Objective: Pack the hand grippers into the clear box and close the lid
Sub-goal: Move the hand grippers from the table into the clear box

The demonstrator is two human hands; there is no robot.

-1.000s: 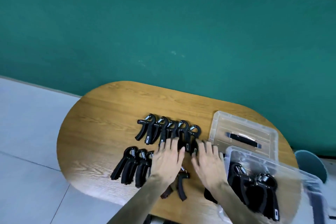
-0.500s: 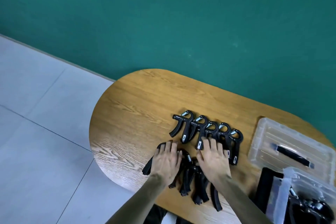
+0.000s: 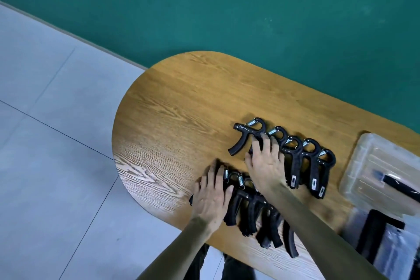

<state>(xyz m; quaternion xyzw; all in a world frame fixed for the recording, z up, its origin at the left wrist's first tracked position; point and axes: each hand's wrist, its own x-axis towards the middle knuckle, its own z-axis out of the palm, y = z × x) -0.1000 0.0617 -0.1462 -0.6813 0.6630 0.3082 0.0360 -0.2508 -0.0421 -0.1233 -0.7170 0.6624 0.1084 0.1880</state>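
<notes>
Two rows of black hand grippers lie on the oval wooden table (image 3: 172,107). The far row (image 3: 304,157) holds several side by side; my right hand (image 3: 266,163) rests flat over its left end, fingers spread. The near row (image 3: 252,211) sits by the front edge, with my left hand (image 3: 211,195) pressed flat over its leftmost gripper. Neither hand has closed around one. At the right edge lies the clear lid (image 3: 368,166) with its black handle. The clear box (image 3: 384,241), blurred, sits below it with dark grippers inside.
A green wall (image 3: 227,7) runs behind the table. Grey floor tiles (image 3: 56,143) spread to the left. The left half of the tabletop is bare wood. My legs show under the table's front edge.
The view has swung further left, pushing the box and lid to the right edge. My right hand has moved up from the near row onto the far row; my left hand stays on the near row.
</notes>
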